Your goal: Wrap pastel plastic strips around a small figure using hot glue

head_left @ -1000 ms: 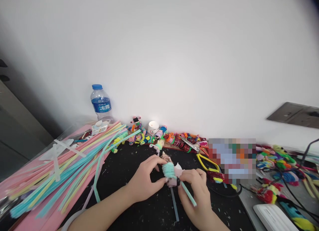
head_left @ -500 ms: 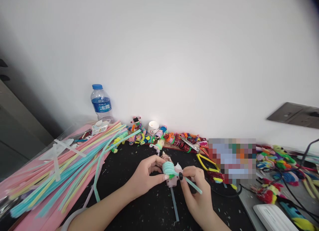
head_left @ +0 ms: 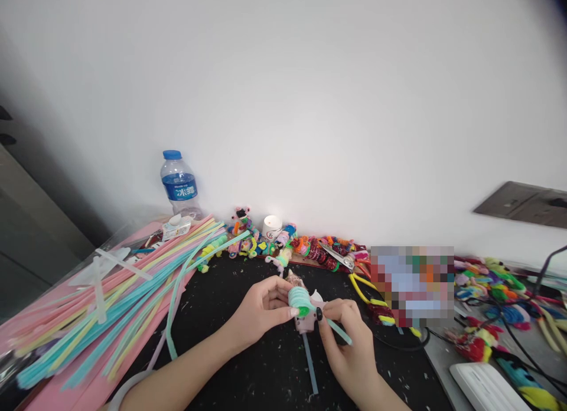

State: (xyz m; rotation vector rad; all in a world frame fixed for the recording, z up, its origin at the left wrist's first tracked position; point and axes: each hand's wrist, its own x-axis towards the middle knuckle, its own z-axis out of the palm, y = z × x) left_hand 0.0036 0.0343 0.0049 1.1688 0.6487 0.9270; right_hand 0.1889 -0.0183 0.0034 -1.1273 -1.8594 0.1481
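Observation:
My left hand is closed around a coiled mint-green pipe cleaner, with the thumb at its lower edge beside a bright green part. The coil's loose end runs to the right, pinched between the thumb and fingers of my right hand. Just beneath the coil lies a pale pink tool that looks like a glue gun, partly covered by the coil and my fingers. A translucent glue stick sticks out of its near end.
Many pastel pipe cleaners lie on pink sheets at left, near a water bottle. Pipe-cleaner figures, a paper cup, scissors and yellow-handled pliers line the back. A white device sits at right.
My right hand has shifted slightly left, bringing the loose pipe cleaner end closer to the coil. More of the bright green part shows at my left thumb.

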